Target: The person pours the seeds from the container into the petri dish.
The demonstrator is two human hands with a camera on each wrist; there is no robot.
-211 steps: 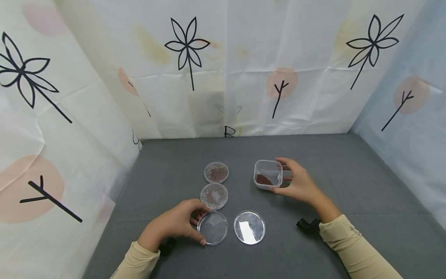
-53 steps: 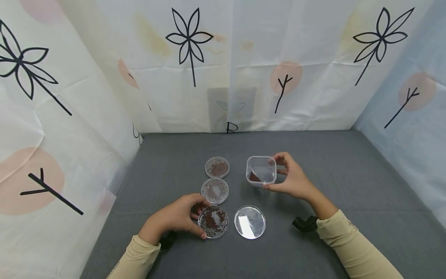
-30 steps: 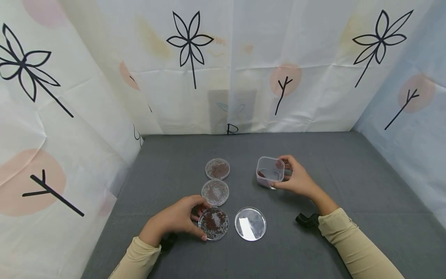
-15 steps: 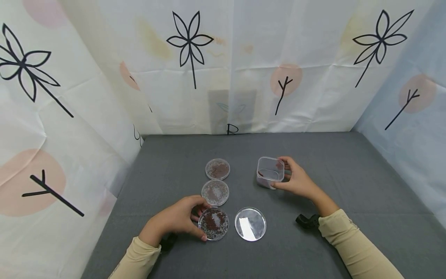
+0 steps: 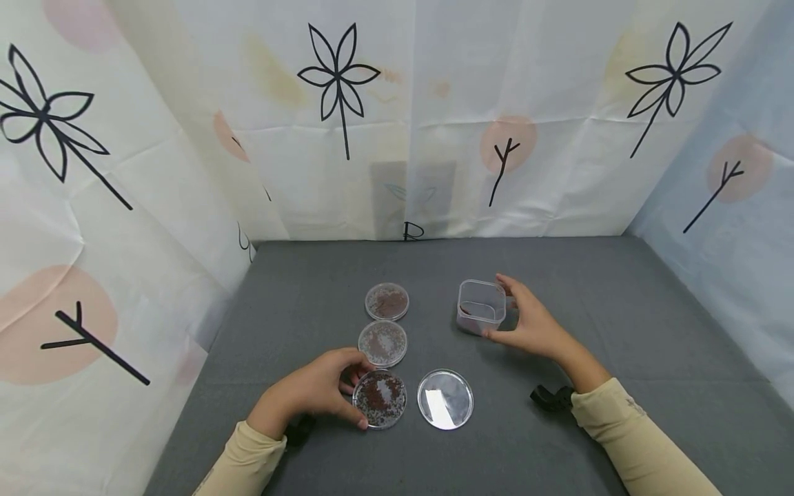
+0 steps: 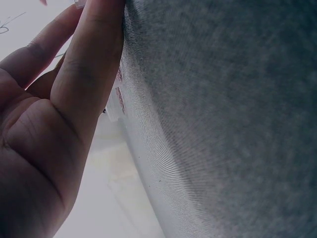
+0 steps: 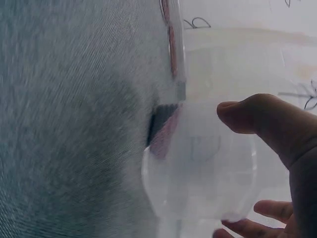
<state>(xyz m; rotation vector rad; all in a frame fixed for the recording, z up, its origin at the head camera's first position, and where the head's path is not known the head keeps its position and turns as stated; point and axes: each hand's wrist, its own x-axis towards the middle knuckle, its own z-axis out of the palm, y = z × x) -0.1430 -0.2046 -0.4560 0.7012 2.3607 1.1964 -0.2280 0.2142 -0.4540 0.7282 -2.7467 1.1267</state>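
My left hand (image 5: 319, 393) holds the nearest petri dish (image 5: 380, 399) by its left edge, thumb in front and fingers behind. Dark brown powder lies scattered over the bottom of that dish. On the right, a clear square plastic container (image 5: 481, 307) stands on the table with a little brown powder at its left side. My right hand (image 5: 536, 324) is spread around the container's right side, thumb near the front corner and fingers behind. In the right wrist view, the thumb (image 7: 247, 114) is stretched out beside the clear container wall (image 7: 208, 163).
Two more petri dishes with brown powder, a middle one (image 5: 382, 343) and a far one (image 5: 387, 302), line up behind the held dish. A clear round lid (image 5: 445, 399) lies to its right. The grey table (image 5: 558, 262) ends at patterned cloth walls (image 5: 459, 172).
Brown powder has come into the nearest dish, which was bare 7 seconds ago. The container moved left, then back right onto the table. My right fingers have just loosened from it.
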